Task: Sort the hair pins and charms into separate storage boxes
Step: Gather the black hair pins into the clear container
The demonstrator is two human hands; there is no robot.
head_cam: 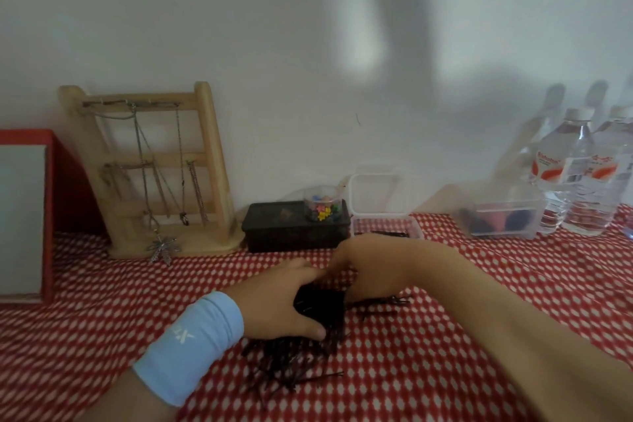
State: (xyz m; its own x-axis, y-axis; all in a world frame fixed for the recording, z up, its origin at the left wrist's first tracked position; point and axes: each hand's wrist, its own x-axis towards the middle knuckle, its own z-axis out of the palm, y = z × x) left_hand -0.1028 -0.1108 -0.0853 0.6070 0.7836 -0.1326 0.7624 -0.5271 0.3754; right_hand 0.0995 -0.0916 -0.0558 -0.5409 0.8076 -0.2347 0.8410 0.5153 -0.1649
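Note:
A heap of dark hair pins [298, 358] lies on the red-and-white cloth in the middle of the view. My left hand [284, 298], with a light blue wristband, and my right hand [363, 264] both curl round a bunch of these pins [322, 308] and hold it between them just above the heap. Behind them an open clear storage box [387, 226] with its lid raised holds a few dark pins. A small round clear container of coloured charms [322, 207] stands on a black lidded box [294, 228].
A wooden jewellery stand [154, 175] with hanging chains leans at the back left, beside a red-framed board [27, 212]. At the back right stand a clear tub [500, 216] with dark items and two water bottles [579, 178]. A white wall closes the back.

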